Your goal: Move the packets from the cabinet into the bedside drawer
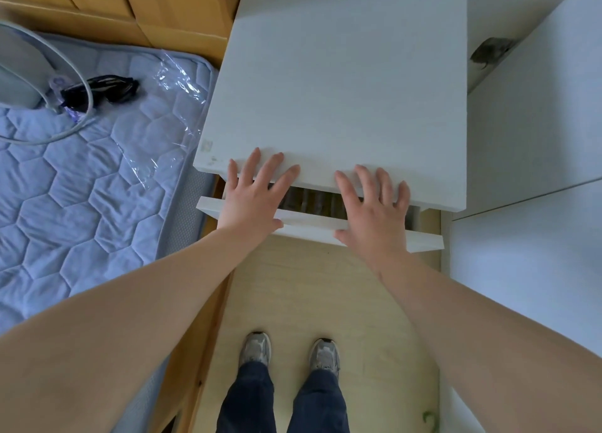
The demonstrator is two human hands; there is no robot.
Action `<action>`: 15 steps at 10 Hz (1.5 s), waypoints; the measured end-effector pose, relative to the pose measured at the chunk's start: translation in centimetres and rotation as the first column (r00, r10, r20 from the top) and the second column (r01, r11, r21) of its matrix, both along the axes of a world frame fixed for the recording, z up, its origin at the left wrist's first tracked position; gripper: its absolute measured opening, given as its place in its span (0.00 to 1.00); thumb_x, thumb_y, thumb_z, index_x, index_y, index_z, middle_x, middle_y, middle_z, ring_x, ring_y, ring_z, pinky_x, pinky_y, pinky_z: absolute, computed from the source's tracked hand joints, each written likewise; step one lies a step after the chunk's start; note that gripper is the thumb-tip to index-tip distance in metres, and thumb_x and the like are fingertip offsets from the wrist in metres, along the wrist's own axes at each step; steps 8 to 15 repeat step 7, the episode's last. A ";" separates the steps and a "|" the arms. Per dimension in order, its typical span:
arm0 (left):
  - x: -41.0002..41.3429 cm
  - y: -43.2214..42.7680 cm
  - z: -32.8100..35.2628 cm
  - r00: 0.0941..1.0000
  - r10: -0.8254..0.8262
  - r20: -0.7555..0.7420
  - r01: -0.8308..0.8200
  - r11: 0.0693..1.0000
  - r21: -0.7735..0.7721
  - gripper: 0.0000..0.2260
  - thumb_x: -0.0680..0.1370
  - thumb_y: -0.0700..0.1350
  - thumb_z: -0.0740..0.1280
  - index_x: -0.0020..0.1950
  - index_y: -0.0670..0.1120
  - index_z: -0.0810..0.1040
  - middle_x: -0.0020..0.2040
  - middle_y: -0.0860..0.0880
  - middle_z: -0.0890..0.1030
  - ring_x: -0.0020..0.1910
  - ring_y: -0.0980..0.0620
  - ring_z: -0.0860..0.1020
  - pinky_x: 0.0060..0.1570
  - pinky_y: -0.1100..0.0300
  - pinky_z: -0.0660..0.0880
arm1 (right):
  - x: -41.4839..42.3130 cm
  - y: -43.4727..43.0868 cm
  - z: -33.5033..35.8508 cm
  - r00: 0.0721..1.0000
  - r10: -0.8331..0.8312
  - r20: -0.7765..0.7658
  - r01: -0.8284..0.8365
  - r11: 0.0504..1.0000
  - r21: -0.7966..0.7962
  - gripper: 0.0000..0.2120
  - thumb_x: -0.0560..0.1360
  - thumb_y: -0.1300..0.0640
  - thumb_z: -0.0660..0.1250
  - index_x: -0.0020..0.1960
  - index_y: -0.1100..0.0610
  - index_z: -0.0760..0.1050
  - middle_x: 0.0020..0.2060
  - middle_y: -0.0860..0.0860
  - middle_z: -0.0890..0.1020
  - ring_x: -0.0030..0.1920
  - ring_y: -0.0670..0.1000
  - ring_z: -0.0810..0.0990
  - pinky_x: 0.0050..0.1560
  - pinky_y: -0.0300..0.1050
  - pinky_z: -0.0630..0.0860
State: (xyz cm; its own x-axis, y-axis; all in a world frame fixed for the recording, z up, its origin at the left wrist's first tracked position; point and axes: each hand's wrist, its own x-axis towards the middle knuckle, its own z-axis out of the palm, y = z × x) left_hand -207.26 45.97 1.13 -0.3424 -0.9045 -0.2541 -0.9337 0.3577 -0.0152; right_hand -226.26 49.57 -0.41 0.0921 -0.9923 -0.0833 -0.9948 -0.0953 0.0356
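A white bedside table (342,90) stands in front of me, seen from above. Its top drawer (312,225) sticks out only a little, leaving a narrow gap. In that gap I glimpse shiny brownish packets (309,201), mostly hidden under the tabletop. My left hand (252,198) lies flat with spread fingers across the drawer front and the table's front edge. My right hand (374,211) rests the same way further right. Neither hand holds anything. The cabinet is the white unit (534,139) to the right, its doors closed.
A bed with a blue quilted mattress (81,188) lies to the left, carrying a clear plastic wrapper (176,84), black goggles (101,90) and a grey cable. My feet (290,354) stand on pale wood floor below the drawer. A wooden wall panel runs behind the bed.
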 end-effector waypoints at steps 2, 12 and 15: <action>-0.9 -0.4 -0.9 0.990 0.091 -0.110 -0.095 0.995 -0.031 0.34 0.74 0.43 0.70 0.76 0.52 0.57 0.76 0.47 0.54 0.76 0.38 0.47 0.71 0.38 0.40 | 0.6 -0.8 -1.5 0.997 -0.064 -0.041 0.056 0.985 -0.164 0.47 0.49 0.58 0.82 0.62 0.50 0.63 0.61 0.53 0.64 0.61 0.60 0.63 0.56 0.70 0.69; -1.4 -1.0 -1.6 0.996 0.047 0.072 -0.059 0.981 0.183 0.41 0.76 0.45 0.66 0.76 0.54 0.38 0.77 0.49 0.38 0.76 0.41 0.38 0.73 0.43 0.40 | -0.2 -1.7 0.7 0.992 -0.084 0.099 0.042 0.929 0.368 0.41 0.72 0.63 0.65 0.76 0.47 0.45 0.75 0.52 0.46 0.75 0.60 0.45 0.72 0.65 0.46; -1.4 -1.0 -1.6 0.996 0.047 0.072 -0.059 0.981 0.183 0.41 0.76 0.45 0.66 0.76 0.54 0.38 0.77 0.49 0.38 0.76 0.41 0.38 0.73 0.43 0.40 | -0.2 -1.7 0.7 0.992 -0.084 0.099 0.042 0.929 0.368 0.41 0.72 0.63 0.65 0.76 0.47 0.45 0.75 0.52 0.46 0.75 0.60 0.45 0.72 0.65 0.46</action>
